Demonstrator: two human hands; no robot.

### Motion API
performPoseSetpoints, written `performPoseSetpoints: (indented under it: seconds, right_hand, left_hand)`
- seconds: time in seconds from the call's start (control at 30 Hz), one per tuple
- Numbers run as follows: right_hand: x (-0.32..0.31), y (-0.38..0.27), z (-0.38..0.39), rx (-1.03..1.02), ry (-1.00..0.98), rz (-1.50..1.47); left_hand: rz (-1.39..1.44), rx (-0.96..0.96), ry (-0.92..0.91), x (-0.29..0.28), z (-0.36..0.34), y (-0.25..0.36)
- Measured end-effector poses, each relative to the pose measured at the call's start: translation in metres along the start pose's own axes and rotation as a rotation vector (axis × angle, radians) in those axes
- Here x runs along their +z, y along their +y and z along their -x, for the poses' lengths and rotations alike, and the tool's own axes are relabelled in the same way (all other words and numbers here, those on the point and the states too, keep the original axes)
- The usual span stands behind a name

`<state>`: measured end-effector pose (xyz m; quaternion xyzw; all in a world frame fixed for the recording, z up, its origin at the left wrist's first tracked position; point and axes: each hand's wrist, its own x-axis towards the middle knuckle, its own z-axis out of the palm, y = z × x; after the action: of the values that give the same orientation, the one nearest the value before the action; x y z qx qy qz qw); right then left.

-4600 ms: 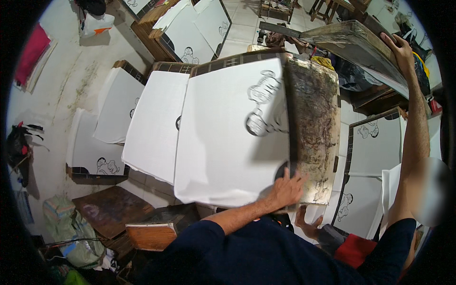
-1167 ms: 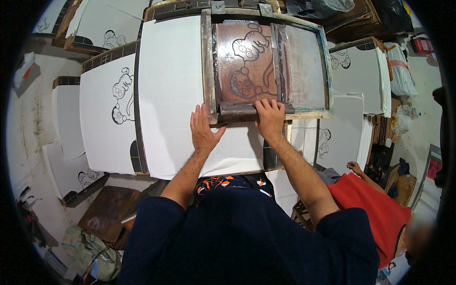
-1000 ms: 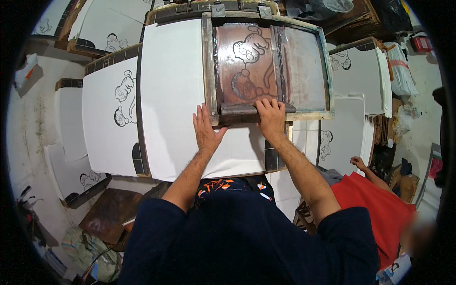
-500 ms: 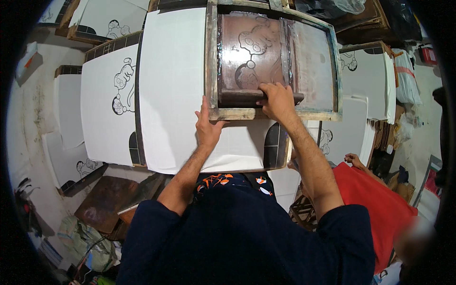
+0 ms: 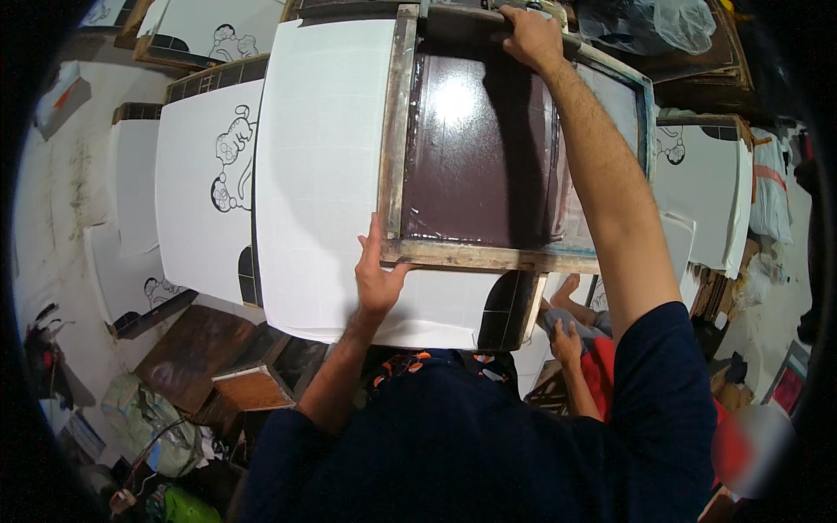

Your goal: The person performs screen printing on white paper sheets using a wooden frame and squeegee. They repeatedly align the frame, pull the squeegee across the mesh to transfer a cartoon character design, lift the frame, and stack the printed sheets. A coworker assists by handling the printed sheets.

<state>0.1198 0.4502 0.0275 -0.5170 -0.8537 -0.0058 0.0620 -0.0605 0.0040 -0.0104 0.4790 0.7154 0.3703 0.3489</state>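
Note:
A wooden-framed screen [image 5: 394, 131] lies on the right part of a board covered with white fabric [image 5: 314, 157]. Its mesh holds a glossy dark maroon layer [image 5: 466, 174], with a paler section at the right. My right hand [image 5: 536, 39] grips a dark squeegee bar [image 5: 466, 23] at the screen's far edge; my forearm crosses over the screen's right side. My left hand [image 5: 377, 270] has its fingers stretched out at the screen's near left corner, the fingertips beside the frame.
Boards with printed white sheets [image 5: 200, 174], [image 5: 697, 192] stand left, right and behind. Plastic bags [image 5: 680, 22] lie at the back right, sacks [image 5: 148, 418] and wooden boxes [image 5: 248, 392] at lower left. A co-worker's hand [image 5: 567, 344] and red clothing are at lower right.
My right hand has moved with the squeegee from the screen's near edge to its far edge. The outline drawing seen through the mesh is now hidden under the dark layer.

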Motion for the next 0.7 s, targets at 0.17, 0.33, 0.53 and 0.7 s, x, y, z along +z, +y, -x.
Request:
performPoseSetpoints:
  seconds: [0.17, 0.33, 0.53, 0.7]
  right_hand:
    - [0.002, -0.022, 0.057, 0.009, 0.159, -0.009]
    - [-0.032, -0.081, 0.236, -0.022, 0.123, -0.197]
    - [-0.079, -0.142, 0.362, 0.038, 0.041, -0.205]
    - [-0.132, -0.133, 0.332, 0.009, 0.358, -0.136]
  left_hand:
    - [0.015, -0.009, 0.0, 0.0, 0.001, -0.002]
    - [0.021, 0.02, -0.008, 0.0, 0.001, -0.001]
    - [0.128, -0.042, 0.037, -0.008, -0.002, 0.02]
    - [0.293, 0.136, 0.094, -0.048, -0.008, 0.109]
